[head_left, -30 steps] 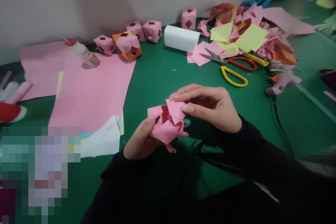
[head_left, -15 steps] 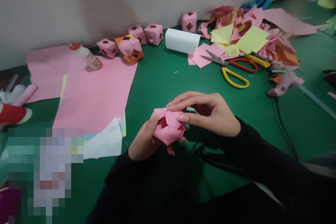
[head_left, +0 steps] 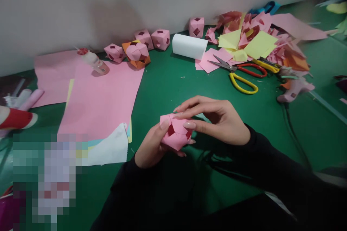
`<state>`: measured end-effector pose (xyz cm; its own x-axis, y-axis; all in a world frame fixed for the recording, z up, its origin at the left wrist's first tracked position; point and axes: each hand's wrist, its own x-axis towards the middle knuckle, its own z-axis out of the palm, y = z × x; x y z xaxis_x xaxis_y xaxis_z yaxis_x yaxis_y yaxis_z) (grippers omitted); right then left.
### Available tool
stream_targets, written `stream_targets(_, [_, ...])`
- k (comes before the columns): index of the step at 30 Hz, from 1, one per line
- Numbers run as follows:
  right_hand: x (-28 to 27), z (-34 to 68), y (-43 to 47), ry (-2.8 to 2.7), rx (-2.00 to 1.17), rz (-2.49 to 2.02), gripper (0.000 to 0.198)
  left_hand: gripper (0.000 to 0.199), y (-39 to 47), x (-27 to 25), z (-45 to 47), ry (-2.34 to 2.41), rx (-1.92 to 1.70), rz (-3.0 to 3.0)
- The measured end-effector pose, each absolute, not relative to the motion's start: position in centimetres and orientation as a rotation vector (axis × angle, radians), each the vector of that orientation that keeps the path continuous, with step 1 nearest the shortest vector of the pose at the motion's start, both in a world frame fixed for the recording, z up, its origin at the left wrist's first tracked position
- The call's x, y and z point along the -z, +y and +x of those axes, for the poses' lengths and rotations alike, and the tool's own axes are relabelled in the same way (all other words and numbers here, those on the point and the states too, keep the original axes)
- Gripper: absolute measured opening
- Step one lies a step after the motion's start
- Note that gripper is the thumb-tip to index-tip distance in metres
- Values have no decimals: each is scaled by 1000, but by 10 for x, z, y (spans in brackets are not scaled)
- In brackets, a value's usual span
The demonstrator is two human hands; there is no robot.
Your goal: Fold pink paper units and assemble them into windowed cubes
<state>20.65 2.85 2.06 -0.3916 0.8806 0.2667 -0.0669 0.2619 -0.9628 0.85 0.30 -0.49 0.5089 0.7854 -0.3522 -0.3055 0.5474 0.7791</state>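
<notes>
A folded pink paper ball (head_left: 177, 140) with openings between its strips is held between both hands, above the green table. My left hand (head_left: 150, 145) cups it from the left and below, thumb on its near left face and fingertips showing under its right side. From the right, my right hand (head_left: 217, 119) pinches its top, with the thumb on a paper flap and the fingers on the far edge. The parts of the ball under my fingers are hidden.
Finished-looking paper balls (head_left: 161, 39) line the wall. Scissors (head_left: 233, 68) lie beside paper scraps (head_left: 260, 45), a white paper roll (head_left: 189, 46) and a pink glue gun (head_left: 295, 90) with a cord. Pink sheets (head_left: 100, 101), a small bottle (head_left: 93, 62) and a red-and-white cup (head_left: 18, 118) are left.
The view has shifted slightly, so the whole scene sits a little lower and further right. My left thumb has slid slightly across the ball's near side; both hands still hold it.
</notes>
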Motion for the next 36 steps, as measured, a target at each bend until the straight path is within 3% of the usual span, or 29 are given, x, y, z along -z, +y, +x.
stream_targets(9, [-17, 205, 26, -1784, -869, -906, 24, 60, 5, 6, 6, 877, -906, 737])
stream_targets(32, [-10, 192, 21, -1540, -936, -956, 13, 62, 4, 5, 12, 948, -1090, 806])
stream_targets(36, [-9, 191, 21, -1494, -943, -967, 19, 60, 4, 3, 14, 922, -1109, 794])
